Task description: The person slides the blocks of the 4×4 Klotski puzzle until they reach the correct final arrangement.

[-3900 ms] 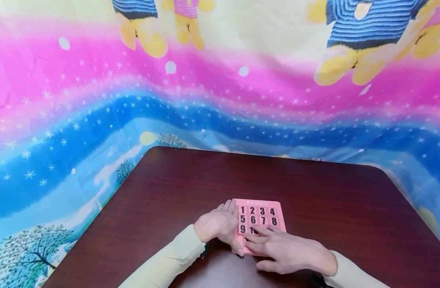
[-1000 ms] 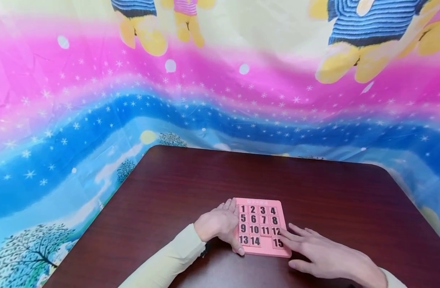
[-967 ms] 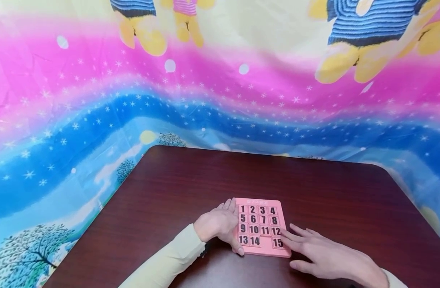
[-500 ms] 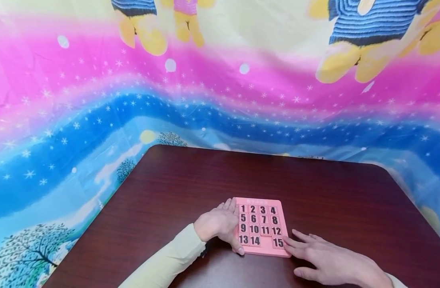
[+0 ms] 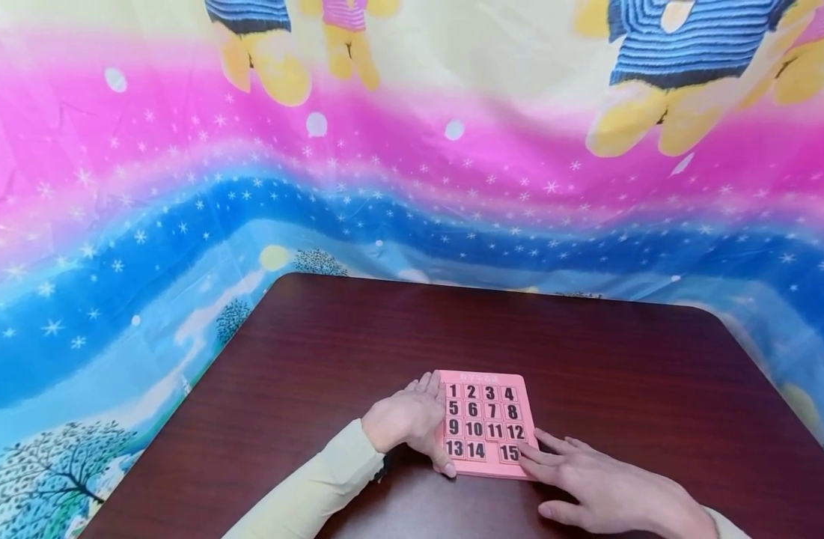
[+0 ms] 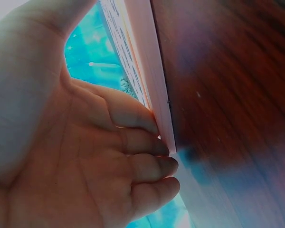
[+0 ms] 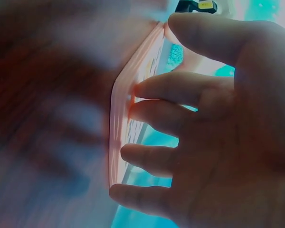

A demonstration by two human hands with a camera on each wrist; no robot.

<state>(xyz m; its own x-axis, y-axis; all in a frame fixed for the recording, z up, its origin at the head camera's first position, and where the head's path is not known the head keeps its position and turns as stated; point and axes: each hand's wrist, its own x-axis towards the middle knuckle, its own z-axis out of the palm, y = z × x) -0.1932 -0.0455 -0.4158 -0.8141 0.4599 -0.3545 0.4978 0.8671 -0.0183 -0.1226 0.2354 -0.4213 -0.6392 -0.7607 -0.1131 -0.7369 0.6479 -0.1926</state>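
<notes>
In the head view a pink number slide puzzle [image 5: 482,469] lies flat on the table. Rows 1 to 12 run in order; the bottom row shows 13, 14, a gap, then the 15 tile [image 5: 509,454], slightly left of the column above it. My left hand [image 5: 412,421] rests along the puzzle's left edge, fingers extended and thumb by the near corner. With its fingers spread, my right hand [image 5: 603,483] touches the right side of the 15 tile with a fingertip. The right wrist view shows fingertips [image 7: 141,90] against the puzzle's edge and face.
A dark reddish-brown table [image 5: 358,329] with rounded far corners bears the puzzle. Behind and beside it hangs a colourful printed cloth [image 5: 398,165] with bears, snowflakes and trees.
The right hand, earlier over the puzzle's lower rows, withdrew to the right, moved down to the 15 tile, then came left. The 15 tile slid slightly left. The left hand stayed put.
</notes>
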